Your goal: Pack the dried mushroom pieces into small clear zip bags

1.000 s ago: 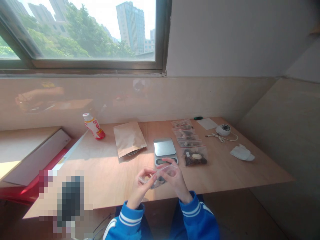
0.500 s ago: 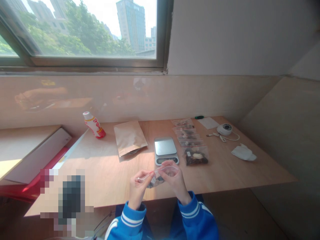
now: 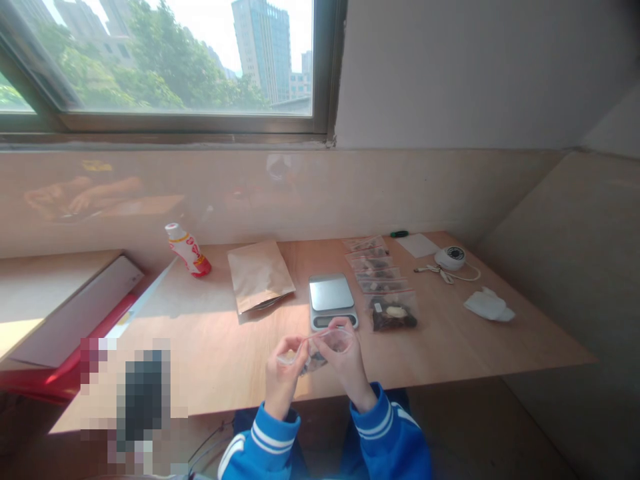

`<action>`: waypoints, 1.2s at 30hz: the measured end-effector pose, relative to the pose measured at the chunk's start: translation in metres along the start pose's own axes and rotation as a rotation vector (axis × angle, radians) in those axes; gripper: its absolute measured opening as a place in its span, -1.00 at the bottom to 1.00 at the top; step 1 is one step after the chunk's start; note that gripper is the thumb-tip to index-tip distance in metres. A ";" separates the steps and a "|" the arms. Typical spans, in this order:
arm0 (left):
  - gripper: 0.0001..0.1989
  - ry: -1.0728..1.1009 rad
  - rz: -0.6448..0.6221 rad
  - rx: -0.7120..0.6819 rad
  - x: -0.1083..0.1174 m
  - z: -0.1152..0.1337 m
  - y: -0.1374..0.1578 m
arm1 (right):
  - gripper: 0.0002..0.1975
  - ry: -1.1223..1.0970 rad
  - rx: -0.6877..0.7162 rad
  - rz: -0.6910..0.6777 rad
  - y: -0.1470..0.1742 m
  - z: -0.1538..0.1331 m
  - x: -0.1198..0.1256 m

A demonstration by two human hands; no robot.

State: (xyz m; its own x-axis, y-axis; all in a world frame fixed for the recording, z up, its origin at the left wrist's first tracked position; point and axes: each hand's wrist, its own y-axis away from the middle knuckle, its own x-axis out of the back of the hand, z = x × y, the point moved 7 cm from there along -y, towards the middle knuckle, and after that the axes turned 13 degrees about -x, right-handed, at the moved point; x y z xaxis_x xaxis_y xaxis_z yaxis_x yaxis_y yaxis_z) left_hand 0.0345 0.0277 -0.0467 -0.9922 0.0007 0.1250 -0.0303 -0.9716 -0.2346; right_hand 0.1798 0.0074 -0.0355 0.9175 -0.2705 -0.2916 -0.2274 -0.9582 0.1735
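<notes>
Between my hands is a clear zip-lock bag (image 3: 314, 362) with dark bits and a white label inside. My left hand (image 3: 287, 370) pinches its top edge on the left. On the right, my right hand (image 3: 345, 357) grips the same edge, thumb pressed inward. The bag hangs above the table's front part, just in front of a kitchen scale (image 3: 331, 297) with a bare metal plate. To the scale's right lies a larger zip-lock bag (image 3: 394, 312) with dark contents and one pale piece, at the near end of a row of several small bags (image 3: 377, 270).
A brown paper pouch (image 3: 260, 275) lies left of the scale, with a red-and-white bottle (image 3: 189, 250) beyond it. At the right are a white dome camera (image 3: 450, 258) with its cable, a crumpled tissue (image 3: 489, 305), a paper sheet (image 3: 417, 245) and a green-handled tool (image 3: 399, 234).
My hands have drawn slightly closer together, the left one shifting right. They still hold the zip-lock bag by its top edge.
</notes>
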 end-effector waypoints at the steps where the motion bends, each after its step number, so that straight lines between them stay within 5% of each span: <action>1: -0.70 0.012 -0.003 0.003 0.001 0.000 0.000 | -0.62 0.018 0.005 0.006 0.000 0.000 0.000; 19: -0.70 -0.012 -0.061 -0.053 0.000 0.012 0.001 | -0.61 0.004 -0.028 0.022 0.000 0.002 0.002; 28: -0.70 0.075 -0.224 0.044 0.003 0.003 -0.003 | -0.66 0.028 -0.015 -0.032 -0.001 -0.002 0.012; 36: -0.72 0.093 -0.178 0.017 -0.011 0.010 -0.003 | -0.64 0.051 0.079 0.138 0.005 -0.006 0.026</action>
State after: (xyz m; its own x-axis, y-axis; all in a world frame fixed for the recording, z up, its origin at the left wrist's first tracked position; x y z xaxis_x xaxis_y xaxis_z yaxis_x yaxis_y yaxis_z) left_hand 0.0464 0.0286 -0.0378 -0.9783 0.1941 0.0732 -0.2050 -0.9581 -0.2001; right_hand 0.2042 -0.0041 -0.0370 0.8905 -0.3972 -0.2218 -0.3758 -0.9171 0.1332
